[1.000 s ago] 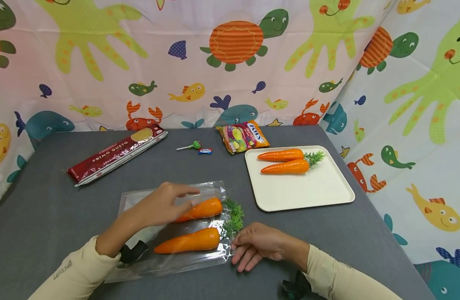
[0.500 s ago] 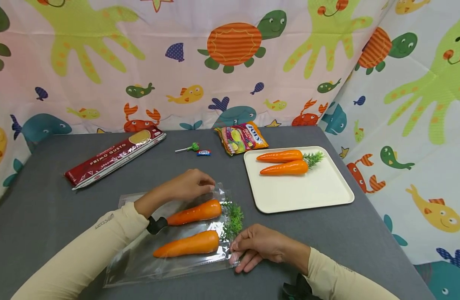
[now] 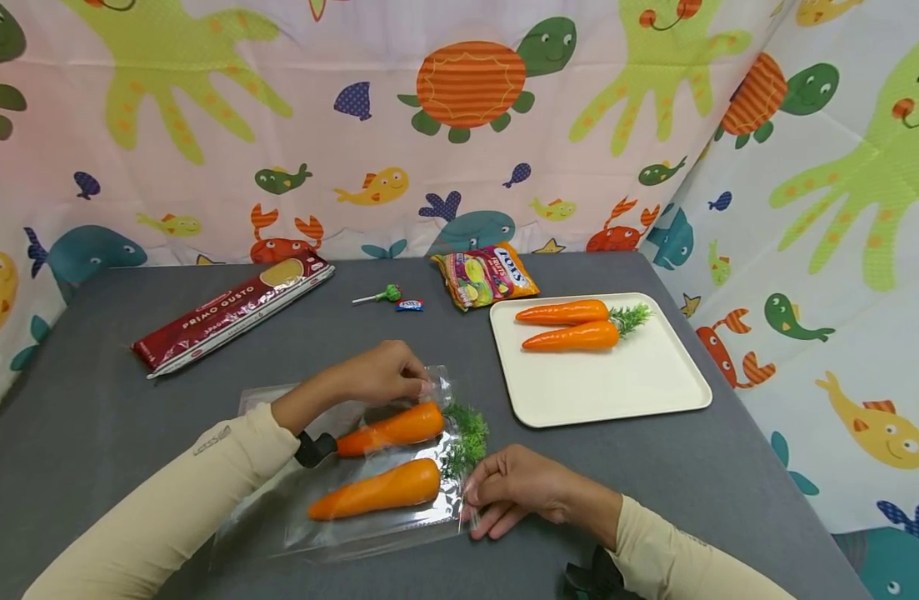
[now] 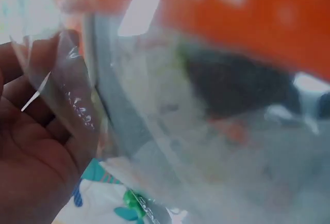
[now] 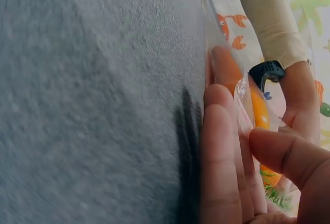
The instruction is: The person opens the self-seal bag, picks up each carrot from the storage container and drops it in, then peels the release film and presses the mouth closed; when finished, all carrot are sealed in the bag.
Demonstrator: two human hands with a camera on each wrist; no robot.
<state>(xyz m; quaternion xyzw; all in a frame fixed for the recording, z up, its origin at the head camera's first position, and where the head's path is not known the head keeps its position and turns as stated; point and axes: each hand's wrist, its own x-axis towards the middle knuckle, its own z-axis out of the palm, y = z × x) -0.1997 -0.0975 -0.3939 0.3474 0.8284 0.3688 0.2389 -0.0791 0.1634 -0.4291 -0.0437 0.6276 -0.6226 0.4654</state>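
A clear plastic bag lies on the table in the head view with two orange carrots inside, a farther one and a nearer one. Their green tops sit at the bag's right end. My left hand pinches that end at its far corner; the left wrist view shows the film over the fingers. At the near corner, my right hand holds the film between thumb and fingers. In the right wrist view, the thumb presses the bag's edge against the fingers.
A cream tray with two more carrots is at the right. Toward the back lie a red PRIMO GUSTO packet, a lollipop, a small blue-wrapped candy and a TOYS candy bag. A printed curtain hangs behind.
My left hand has moved from above the farther carrot to the bag's far right corner and taken hold. My right hand stays at the near corner, now gripping the film. The carrots barely shift.
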